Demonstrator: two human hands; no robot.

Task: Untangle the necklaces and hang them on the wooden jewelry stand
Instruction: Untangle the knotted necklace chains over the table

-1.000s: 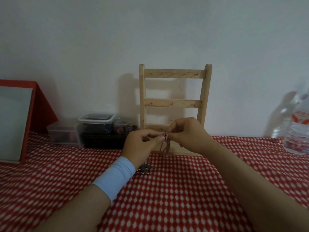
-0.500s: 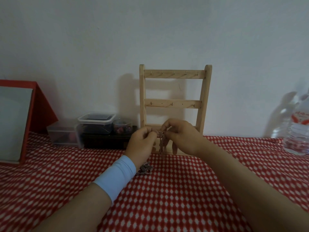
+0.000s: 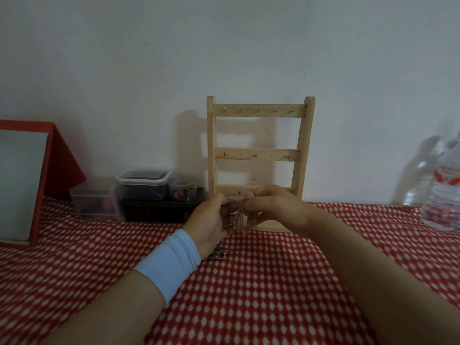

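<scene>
Silvery necklace (image 3: 239,217) dangling between hands

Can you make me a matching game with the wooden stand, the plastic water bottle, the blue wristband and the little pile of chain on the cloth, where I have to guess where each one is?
Things:
1. tall wooden jewelry stand
2. clear plastic water bottle
3. light blue wristband
4. small silver chain pile

Places:
A. on the left wrist
B. on the red and white checked cloth, just beneath the left hand
C. at the far right edge
D. in the middle, against the white wall

Pairs: 1-D, 2-C, 3-A, 4-B
</scene>
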